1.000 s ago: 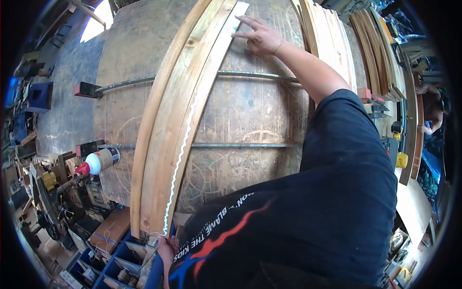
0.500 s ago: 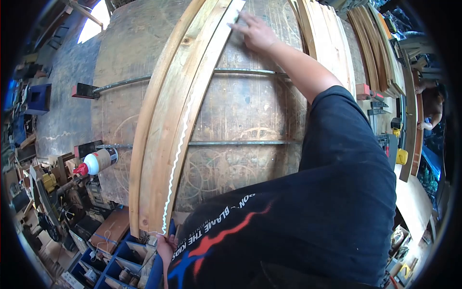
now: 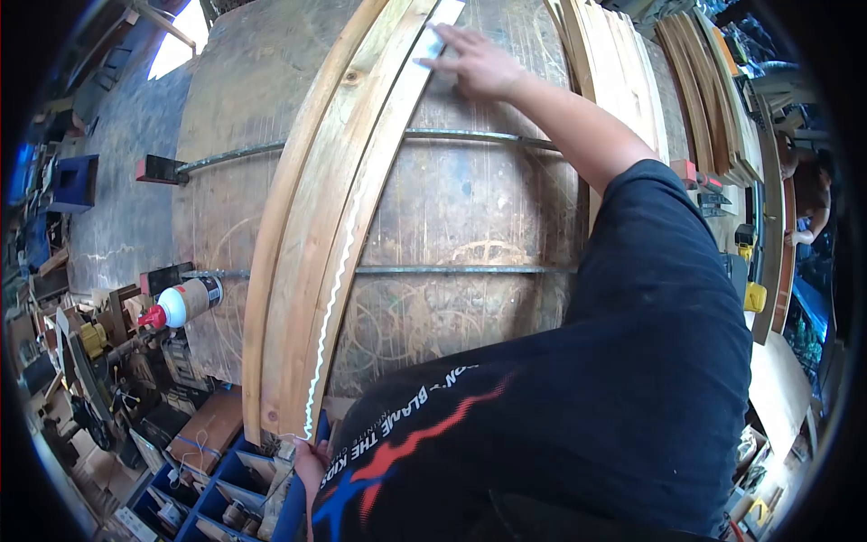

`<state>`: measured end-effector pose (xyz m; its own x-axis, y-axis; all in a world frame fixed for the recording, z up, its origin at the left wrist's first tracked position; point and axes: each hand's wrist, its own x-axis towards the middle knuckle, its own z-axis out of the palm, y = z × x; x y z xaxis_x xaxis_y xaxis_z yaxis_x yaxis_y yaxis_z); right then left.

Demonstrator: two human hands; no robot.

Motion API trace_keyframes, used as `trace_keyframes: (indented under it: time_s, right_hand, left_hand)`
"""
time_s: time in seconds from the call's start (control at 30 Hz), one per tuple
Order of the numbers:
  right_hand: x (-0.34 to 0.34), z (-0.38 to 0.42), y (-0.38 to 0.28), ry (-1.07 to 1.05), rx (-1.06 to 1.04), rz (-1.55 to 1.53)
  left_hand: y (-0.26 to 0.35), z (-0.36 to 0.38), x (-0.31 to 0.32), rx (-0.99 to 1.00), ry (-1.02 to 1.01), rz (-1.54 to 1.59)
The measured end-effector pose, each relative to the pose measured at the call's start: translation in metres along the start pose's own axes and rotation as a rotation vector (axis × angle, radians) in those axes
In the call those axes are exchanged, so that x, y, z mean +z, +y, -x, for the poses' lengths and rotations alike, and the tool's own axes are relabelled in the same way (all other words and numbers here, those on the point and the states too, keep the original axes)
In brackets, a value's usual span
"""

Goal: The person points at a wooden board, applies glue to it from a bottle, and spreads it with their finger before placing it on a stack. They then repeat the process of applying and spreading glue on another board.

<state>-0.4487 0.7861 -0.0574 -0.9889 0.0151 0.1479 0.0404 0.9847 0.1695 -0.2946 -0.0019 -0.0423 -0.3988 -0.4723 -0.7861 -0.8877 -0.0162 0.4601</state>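
A long wooden strip (image 3: 380, 135) stands along the right side of several boards laid side by side. A wavy bead of white glue (image 3: 330, 303) runs along its near part. Farther up, the surface looks pale and smeared. My right hand (image 3: 483, 65) is at the far end, its fingers stretched out and the fingertips on the strip. My left hand (image 3: 312, 459) grips the near end of the strip, thumb beside the end of the glue bead; part of this hand is hidden by the shirt. To the left lies a glue bottle (image 3: 191, 302) with a red cap.
Two metal bar clamps (image 3: 470, 270) cross the worn plywood table (image 3: 461, 217) beneath the boards. Stacked planks (image 3: 623, 72) lie on the right. A blue compartment box (image 3: 217, 488) holds small parts at lower left. Another person (image 3: 808, 194) is at the far right edge.
My right hand has slid slightly back along the strip toward me, and the strip's far end has shifted a little to the right. My left hand stays in place.
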Motion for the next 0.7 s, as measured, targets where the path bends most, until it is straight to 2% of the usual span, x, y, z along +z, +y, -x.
trace_keyframes:
  time_s: [0.1, 0.17, 0.23, 0.27, 0.4, 0.53, 0.7]
  right_hand:
    - [0.008, -0.018, 0.031, 0.043, 0.275, 0.223]
    - [-0.023, -0.020, 0.029, -0.042, 0.233, 0.199]
    - [-0.041, -0.026, 0.031, -0.174, 0.076, 0.163]
    - [-0.014, -0.030, 0.046, -0.093, -0.082, 0.101]
    - [-0.012, -0.043, 0.069, -0.154, 0.185, 0.147]
    - [-0.008, -0.051, 0.074, -0.163, 0.168, 0.119]
    - [0.004, -0.060, 0.086, -0.150, 0.292, 0.111]
  left_hand:
    - [-0.003, 0.000, -0.001, 0.035, -0.029, 0.007]
    - [-0.012, -0.013, -0.015, 0.044, -0.097, -0.005]
    - [-0.019, -0.032, -0.026, 0.016, -0.131, 0.000]
    - [-0.023, -0.037, -0.029, 0.026, -0.088, -0.021]
    - [0.002, 0.008, 0.003, 0.034, -0.052, -0.060]
    - [0.003, 0.003, 0.000, 0.032, -0.026, -0.089]
    - [0.002, 0.001, -0.001, -0.029, -0.004, -0.032]
